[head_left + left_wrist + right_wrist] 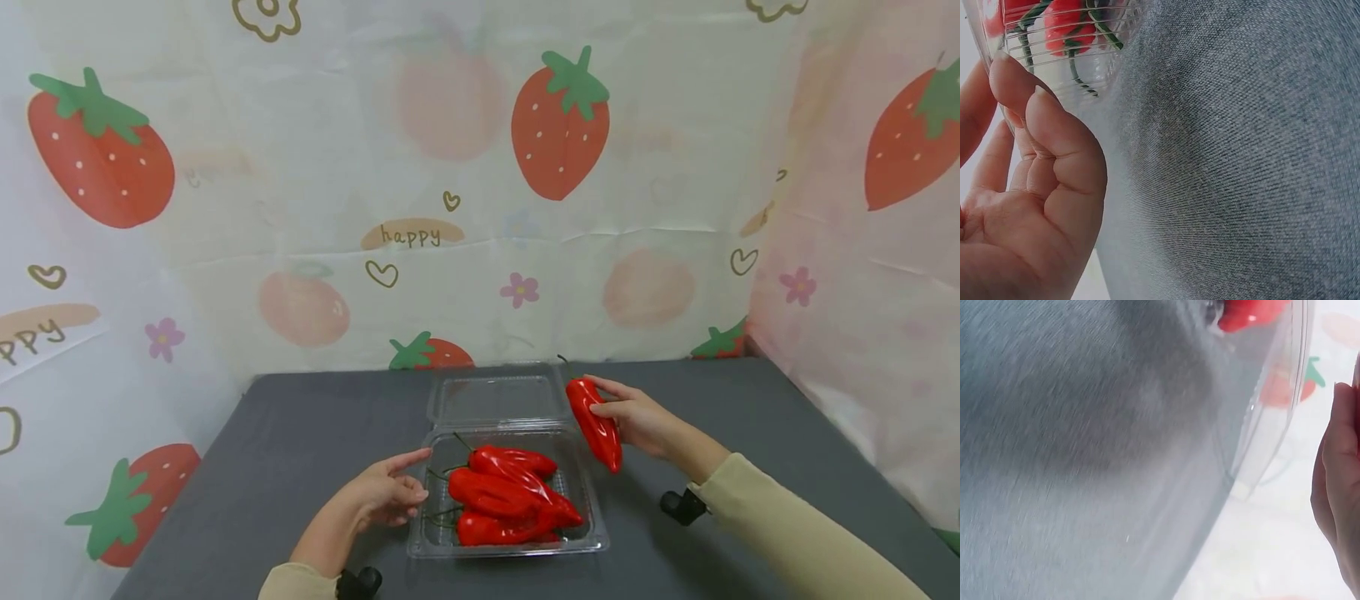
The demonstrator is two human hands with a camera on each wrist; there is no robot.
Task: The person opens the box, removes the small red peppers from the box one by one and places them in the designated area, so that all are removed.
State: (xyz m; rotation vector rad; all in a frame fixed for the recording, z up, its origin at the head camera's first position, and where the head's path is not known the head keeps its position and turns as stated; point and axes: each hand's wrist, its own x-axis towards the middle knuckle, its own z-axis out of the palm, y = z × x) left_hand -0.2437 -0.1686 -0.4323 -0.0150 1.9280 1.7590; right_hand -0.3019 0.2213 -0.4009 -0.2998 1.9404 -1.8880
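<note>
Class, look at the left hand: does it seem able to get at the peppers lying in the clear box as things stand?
Probably yes. The left hand rests at the box edge, the lid is folded back, and nothing covers the peppers.

Four red peppers: three (504, 493) in one clear clamshell box (592, 533); one pepper (595, 425) held; two hands; one tabletop (300, 433).

A grey cloth-covered tabletop (750, 433) stands boxed in by a pale backdrop (480, 208) printed with strawberries, peaches, small flowers, hearts and the word "happy". Creases cross the backdrop. The light is soft and even.
</note>
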